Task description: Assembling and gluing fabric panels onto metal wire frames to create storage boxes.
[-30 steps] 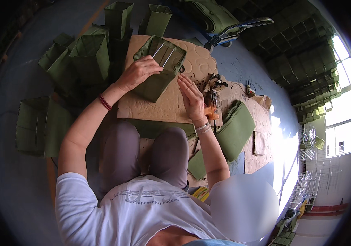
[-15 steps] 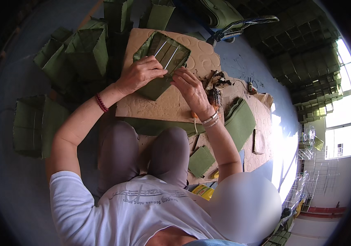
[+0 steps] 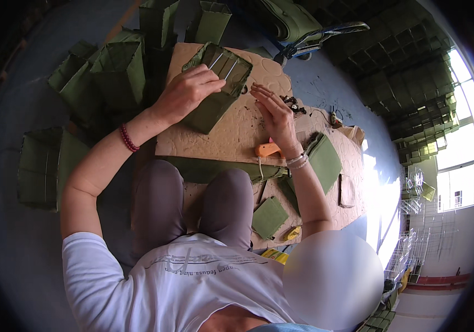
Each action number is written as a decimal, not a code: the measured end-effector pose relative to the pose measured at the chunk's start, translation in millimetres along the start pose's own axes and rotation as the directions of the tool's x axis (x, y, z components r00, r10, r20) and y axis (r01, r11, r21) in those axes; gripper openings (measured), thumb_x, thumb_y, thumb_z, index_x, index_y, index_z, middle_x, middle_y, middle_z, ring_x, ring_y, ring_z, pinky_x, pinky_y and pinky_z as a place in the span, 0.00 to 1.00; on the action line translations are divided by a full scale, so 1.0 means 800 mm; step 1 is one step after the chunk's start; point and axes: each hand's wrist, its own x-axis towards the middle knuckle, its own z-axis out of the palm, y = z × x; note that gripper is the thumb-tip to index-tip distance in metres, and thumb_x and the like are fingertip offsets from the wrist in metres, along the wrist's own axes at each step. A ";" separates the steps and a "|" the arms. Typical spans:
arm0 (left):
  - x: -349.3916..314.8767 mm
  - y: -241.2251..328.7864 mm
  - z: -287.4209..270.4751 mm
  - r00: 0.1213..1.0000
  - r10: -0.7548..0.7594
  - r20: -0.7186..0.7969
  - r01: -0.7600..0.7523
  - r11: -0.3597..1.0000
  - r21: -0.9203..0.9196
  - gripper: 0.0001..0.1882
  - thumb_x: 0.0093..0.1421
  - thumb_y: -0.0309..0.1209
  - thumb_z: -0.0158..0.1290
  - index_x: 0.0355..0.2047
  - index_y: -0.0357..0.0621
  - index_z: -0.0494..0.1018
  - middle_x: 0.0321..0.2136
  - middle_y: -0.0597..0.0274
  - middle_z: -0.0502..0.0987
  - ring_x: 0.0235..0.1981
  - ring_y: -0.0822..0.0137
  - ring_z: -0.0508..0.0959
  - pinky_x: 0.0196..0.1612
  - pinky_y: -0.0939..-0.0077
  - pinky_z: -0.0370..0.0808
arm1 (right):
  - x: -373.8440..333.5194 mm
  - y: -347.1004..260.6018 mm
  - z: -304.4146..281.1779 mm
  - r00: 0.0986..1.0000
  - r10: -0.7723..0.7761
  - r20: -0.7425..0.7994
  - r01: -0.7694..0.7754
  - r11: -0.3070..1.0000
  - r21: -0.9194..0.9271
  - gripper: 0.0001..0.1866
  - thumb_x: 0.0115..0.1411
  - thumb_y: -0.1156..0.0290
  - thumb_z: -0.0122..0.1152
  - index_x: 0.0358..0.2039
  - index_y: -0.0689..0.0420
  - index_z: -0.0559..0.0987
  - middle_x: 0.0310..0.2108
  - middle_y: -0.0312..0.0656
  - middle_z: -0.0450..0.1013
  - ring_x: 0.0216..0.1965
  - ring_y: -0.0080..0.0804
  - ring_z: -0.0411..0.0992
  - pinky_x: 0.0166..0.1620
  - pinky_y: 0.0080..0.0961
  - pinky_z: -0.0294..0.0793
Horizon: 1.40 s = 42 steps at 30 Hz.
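A dark green fabric box (image 3: 215, 113) with metal wires along its inside lies tilted on a tan patterned board (image 3: 220, 148) in front of my knees. My left hand (image 3: 188, 93) pinches the near rim of the box, with thumb and fingers pressed together. To the right of the box, my right hand (image 3: 275, 115) is raised off it, holding nothing, with fingers stretched out. Beneath my right wrist an orange-handled glue gun (image 3: 267, 149) rests on the board; part of it is hidden by the hand.
Several upright green boxes (image 3: 120, 72) stand at the left. Folded green fabric sheets (image 3: 325, 159) and a green square piece (image 3: 270, 217) lie right of my knees. A blue-framed cart (image 3: 325, 34) stands at the far side. Stacked green boxes (image 3: 414, 72) line the right.
My right hand has let go of the box rim and moved right, its fingers now straight. More of the orange glue gun shows. My left hand stays at the rim.
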 end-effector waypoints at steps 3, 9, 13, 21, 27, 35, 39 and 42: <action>-0.004 0.012 0.027 0.989 0.076 -0.129 -0.071 0.996 0.047 0.10 0.53 0.25 0.57 0.36 0.38 0.76 0.34 0.63 0.75 0.43 0.65 0.73 0.48 0.71 0.73 | -0.009 0.014 0.019 1.000 0.002 0.026 0.000 0.999 -0.053 0.17 0.56 0.81 0.60 0.48 0.63 0.75 0.52 0.49 0.71 0.57 0.45 0.68 0.56 0.35 0.71; 0.009 -0.008 0.044 0.974 0.151 0.167 -0.153 0.988 0.003 0.07 0.51 0.27 0.59 0.30 0.38 0.76 0.28 0.63 0.73 0.38 0.62 0.71 0.45 0.70 0.72 | 0.022 0.044 0.026 0.929 -0.171 0.328 0.218 0.970 -0.112 0.11 0.53 0.78 0.58 0.39 0.61 0.77 0.42 0.45 0.74 0.49 0.43 0.72 0.51 0.33 0.74; 0.031 -0.021 0.047 0.930 0.224 0.290 -0.188 0.971 -0.146 0.06 0.51 0.28 0.60 0.28 0.40 0.77 0.27 0.64 0.73 0.38 0.63 0.71 0.46 0.70 0.71 | 0.055 0.064 0.011 0.749 -0.129 0.650 0.305 0.938 -0.166 0.09 0.52 0.77 0.56 0.35 0.61 0.77 0.38 0.44 0.74 0.45 0.42 0.73 0.47 0.32 0.75; 0.013 -0.012 0.033 0.989 0.032 0.143 -0.011 0.989 -0.150 0.15 0.50 0.28 0.61 0.38 0.36 0.76 0.35 0.60 0.75 0.40 0.62 0.74 0.44 0.67 0.74 | 0.050 0.062 -0.028 0.883 -0.085 0.462 0.159 0.980 -0.123 0.23 0.54 0.80 0.53 0.53 0.61 0.73 0.53 0.50 0.72 0.55 0.44 0.70 0.55 0.31 0.73; 0.016 -0.021 0.035 0.960 0.124 0.250 -0.103 0.990 -0.096 0.09 0.51 0.27 0.60 0.33 0.37 0.78 0.31 0.63 0.73 0.40 0.63 0.72 0.44 0.70 0.73 | 0.055 0.053 -0.008 0.867 -0.281 0.410 0.410 0.871 -0.269 0.12 0.53 0.78 0.54 0.39 0.60 0.79 0.40 0.44 0.77 0.48 0.39 0.74 0.50 0.30 0.76; 0.025 -0.026 0.034 0.951 0.092 0.296 -0.037 0.982 -0.188 0.11 0.52 0.29 0.60 0.35 0.36 0.78 0.32 0.60 0.73 0.40 0.60 0.73 0.43 0.67 0.73 | 0.103 0.060 -0.006 0.447 -0.085 0.890 0.717 0.630 -0.300 0.15 0.52 0.75 0.57 0.42 0.56 0.77 0.43 0.43 0.74 0.50 0.38 0.73 0.50 0.29 0.75; -0.013 -0.018 0.005 1.000 -0.018 0.000 0.018 1.000 -0.004 0.17 0.48 0.25 0.62 0.40 0.36 0.77 0.40 0.60 0.76 0.44 0.61 0.75 0.46 0.68 0.74 | 0.059 0.035 0.001 0.850 -0.290 0.440 0.479 0.773 -0.416 0.20 0.52 0.78 0.56 0.48 0.59 0.75 0.48 0.47 0.73 0.54 0.43 0.71 0.54 0.32 0.73; -0.044 -0.024 -0.016 0.995 -0.013 -0.095 0.025 0.993 0.117 0.19 0.46 0.23 0.63 0.42 0.37 0.76 0.42 0.61 0.76 0.45 0.62 0.75 0.48 0.68 0.74 | 0.016 -0.012 0.022 0.978 -0.122 0.171 0.172 0.932 -0.318 0.27 0.50 0.81 0.59 0.53 0.64 0.71 0.51 0.50 0.71 0.56 0.45 0.68 0.57 0.36 0.70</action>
